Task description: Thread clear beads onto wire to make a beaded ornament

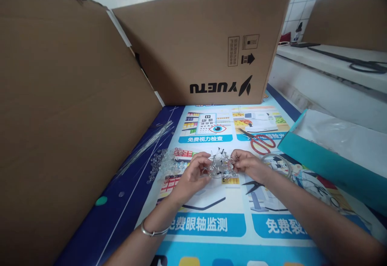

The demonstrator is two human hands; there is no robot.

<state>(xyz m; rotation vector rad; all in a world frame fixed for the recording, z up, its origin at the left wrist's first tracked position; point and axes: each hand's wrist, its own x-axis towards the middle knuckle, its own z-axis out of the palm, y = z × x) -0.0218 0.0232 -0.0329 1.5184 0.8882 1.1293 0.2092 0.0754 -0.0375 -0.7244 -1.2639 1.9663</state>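
Between my two hands sits a small piece of clear beads strung on thin wire (220, 166), with dark bits on it and wire ends sticking up. My left hand (198, 171) grips its left side, thumb and fingers curled around the edge. On the right side, my right hand (244, 163) pinches it with fingertips. A pile of loose clear beads (165, 163) lies to the left of my left hand. Dark-tipped pliers (253, 186) rest partly under my right forearm. Scissors with red handles (262, 143) lie just beyond my right hand.
A bundle of straight wires (148, 145) lies at the left by a cardboard panel (60, 96). Another cardboard panel (196, 48) stands across the back. At right are a wire coil (288, 165) and a teal box (326, 161). Black scissors (353, 58) lie on the ledge behind.
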